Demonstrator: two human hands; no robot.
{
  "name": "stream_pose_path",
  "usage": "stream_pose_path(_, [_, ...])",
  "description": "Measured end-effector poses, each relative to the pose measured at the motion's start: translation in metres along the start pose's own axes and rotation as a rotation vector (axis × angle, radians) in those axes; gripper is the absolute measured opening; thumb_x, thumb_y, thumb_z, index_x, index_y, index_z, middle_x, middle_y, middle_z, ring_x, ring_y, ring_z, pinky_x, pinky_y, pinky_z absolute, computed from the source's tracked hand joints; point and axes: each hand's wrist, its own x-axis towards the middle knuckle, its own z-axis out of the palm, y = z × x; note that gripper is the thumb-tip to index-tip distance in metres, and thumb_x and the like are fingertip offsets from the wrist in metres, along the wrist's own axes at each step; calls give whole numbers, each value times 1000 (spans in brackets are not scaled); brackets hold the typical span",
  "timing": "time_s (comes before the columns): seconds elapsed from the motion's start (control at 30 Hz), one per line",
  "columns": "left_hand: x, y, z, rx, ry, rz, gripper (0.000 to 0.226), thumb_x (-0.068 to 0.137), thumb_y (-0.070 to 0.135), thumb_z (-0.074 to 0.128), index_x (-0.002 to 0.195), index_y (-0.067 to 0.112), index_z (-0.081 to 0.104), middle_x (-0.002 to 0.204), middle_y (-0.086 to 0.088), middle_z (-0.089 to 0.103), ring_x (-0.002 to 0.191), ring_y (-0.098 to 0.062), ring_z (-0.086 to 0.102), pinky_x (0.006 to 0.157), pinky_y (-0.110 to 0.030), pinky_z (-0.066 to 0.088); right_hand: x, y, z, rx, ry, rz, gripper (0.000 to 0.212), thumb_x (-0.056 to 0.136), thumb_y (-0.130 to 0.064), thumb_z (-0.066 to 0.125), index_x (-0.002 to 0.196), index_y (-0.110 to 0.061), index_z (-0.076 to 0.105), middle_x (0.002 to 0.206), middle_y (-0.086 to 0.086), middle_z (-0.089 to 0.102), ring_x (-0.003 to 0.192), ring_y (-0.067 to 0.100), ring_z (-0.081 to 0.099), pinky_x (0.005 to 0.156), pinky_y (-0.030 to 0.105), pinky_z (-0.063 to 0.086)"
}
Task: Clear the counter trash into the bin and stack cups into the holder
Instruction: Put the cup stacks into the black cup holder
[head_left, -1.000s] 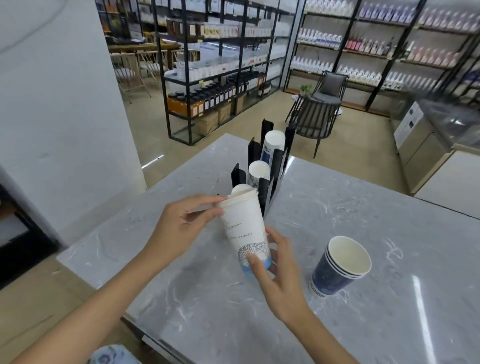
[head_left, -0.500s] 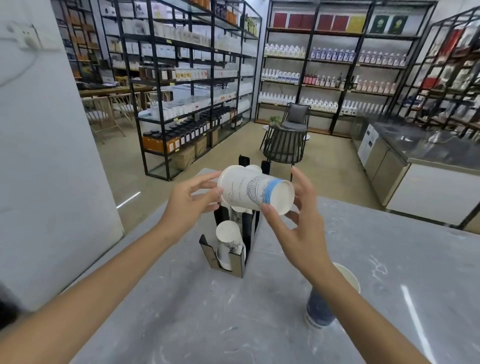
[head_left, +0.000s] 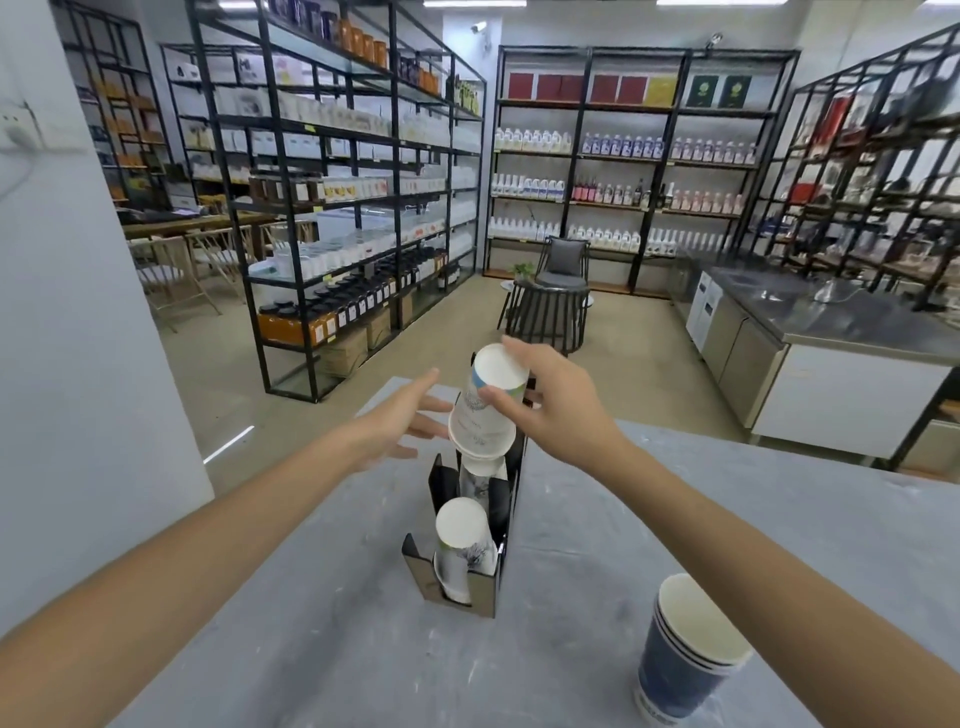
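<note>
A black stepped cup holder (head_left: 485, 582) stands on the grey marble counter (head_left: 337, 649). An upside-down white cup stack (head_left: 460, 540) fills its front slot. My right hand (head_left: 550, 405) grips an inverted white paper cup (head_left: 485, 405) with a blue band, its mouth over the cups in a slot further back. My left hand (head_left: 400, 421) hovers beside that cup with fingers spread, holding nothing. A stack of dark blue cups (head_left: 685, 654) stands upright at the front right.
Tall black shelving racks (head_left: 332, 208) with bottles and jars line the room behind the counter. A steel counter (head_left: 831, 322) sits at the right, a chair and small table (head_left: 550, 301) beyond. A white wall (head_left: 78, 312) is at left.
The white cup has turned fully upside down and moved over the holder's rear slot. My left hand has let go of it and opened. The view has tilted upward.
</note>
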Motion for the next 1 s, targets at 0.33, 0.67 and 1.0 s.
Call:
stream_pose_path(0.33, [34,-26,5,109,-98,-62,90,84,88,12,131,31,62,120,-5,71,124,-23,54,102,-47,37,-6,14,28,-7,-90,46,68,90,-54,69,146,-20,48,141,2,57,124,19,56,99,45,55])
stream_pose_path(0.67, [48,-51,10,103,-255,-91,103,62,100,34,150,47,37,158,10,39,146,-24,30,113,-69,16,-26,32,64,42,-158,79,58,89,-51,70,138,-27,49,129,-1,58,112,17,58,89,42,56])
stream_pose_path(1.0, [63,-61,23,252,-243,-72,56,87,57,62,136,29,59,140,3,54,132,-20,44,96,-37,41,-46,48,95,53,-186,182,59,88,-42,67,142,-29,46,135,-2,55,115,17,59,92,35,53])
